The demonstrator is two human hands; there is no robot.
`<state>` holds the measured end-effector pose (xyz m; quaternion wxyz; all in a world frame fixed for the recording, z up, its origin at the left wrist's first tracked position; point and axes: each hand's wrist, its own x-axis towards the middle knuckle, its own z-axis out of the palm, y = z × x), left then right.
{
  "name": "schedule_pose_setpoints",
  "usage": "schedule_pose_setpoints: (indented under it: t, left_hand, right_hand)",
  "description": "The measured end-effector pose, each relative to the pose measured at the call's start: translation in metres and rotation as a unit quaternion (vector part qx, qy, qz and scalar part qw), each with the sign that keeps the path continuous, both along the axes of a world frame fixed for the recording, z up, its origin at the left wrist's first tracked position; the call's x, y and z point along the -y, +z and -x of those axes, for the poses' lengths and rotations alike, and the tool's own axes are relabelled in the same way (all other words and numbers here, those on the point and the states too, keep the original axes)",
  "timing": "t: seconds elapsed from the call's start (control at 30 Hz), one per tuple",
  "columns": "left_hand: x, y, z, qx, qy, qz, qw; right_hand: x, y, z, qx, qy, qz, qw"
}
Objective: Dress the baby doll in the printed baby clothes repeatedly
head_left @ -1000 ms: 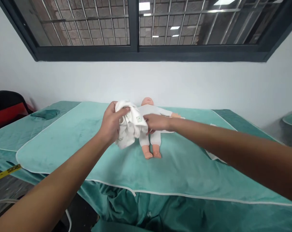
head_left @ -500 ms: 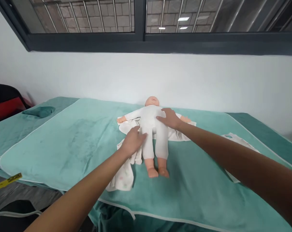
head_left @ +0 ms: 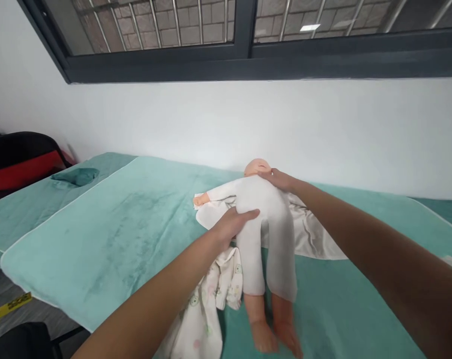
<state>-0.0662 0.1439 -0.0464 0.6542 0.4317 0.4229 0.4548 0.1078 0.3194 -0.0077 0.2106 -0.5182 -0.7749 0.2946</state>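
Observation:
A baby doll [head_left: 271, 199] in a white bodysuit lies on its back on the teal bed cover, head by the wall, bare feet toward me. My left hand [head_left: 231, 227] grips its hip, thumb across the front and fingers hidden at the side. Up at its neck and shoulder, my right hand [head_left: 280, 178] has hold, some fingers out of sight behind. The doll's arm on the left stretches outward; the other is hidden behind my forearm. Under the doll lies a spread white garment [head_left: 319, 237] with a printed cloth [head_left: 199, 319] near its legs.
The teal bed cover [head_left: 110, 219] has pale piping, and a face hole [head_left: 75, 177] shows at the left. A black and red bag [head_left: 24, 159] stands beyond it. A yellow strip [head_left: 9, 307] and black chair [head_left: 20, 341] are lower left. A window [head_left: 244, 30] is above.
My right hand has moved from the doll's chest up to its neck and shoulder. My left hand has come from beside the leg onto the hip. The view is closer.

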Motion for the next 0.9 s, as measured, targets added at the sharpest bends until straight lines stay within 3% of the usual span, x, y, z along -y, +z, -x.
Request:
schedule_pose_setpoints:
  t: [0.1,0.27,0.47,0.6,0.77,0.83,0.9]
  left_hand:
    - [-0.003,0.014,0.021,-0.003,0.038,0.002,0.999]
    - [-0.006,0.035,0.091,-0.012,0.089,0.023,0.996]
    - [-0.007,0.032,0.192,-0.075,0.152,0.076,0.983]
    - [0.001,0.022,0.236,-0.104,0.155,0.1,0.977]
    - [0.004,0.005,0.256,-0.168,0.178,0.066,0.967]
    - [0.005,0.002,0.255,-0.268,0.216,0.042,0.938]
    - [0.012,0.002,0.251,-0.383,0.275,0.026,0.882]
  right_hand:
    - [-0.007,0.017,0.022,-0.034,0.094,0.046,0.994]
    - [-0.017,0.033,0.098,-0.06,0.131,0.019,0.989]
    - [-0.028,0.013,0.207,-0.104,0.107,0.026,0.988]
    - [-0.03,-0.006,0.253,-0.152,0.175,0.021,0.973]
    - [-0.029,-0.021,0.267,-0.12,0.172,-0.004,0.978]
    - [-0.028,-0.026,0.254,-0.056,0.165,-0.014,0.985]
    - [-0.026,-0.032,0.229,0.029,0.15,-0.014,0.988]
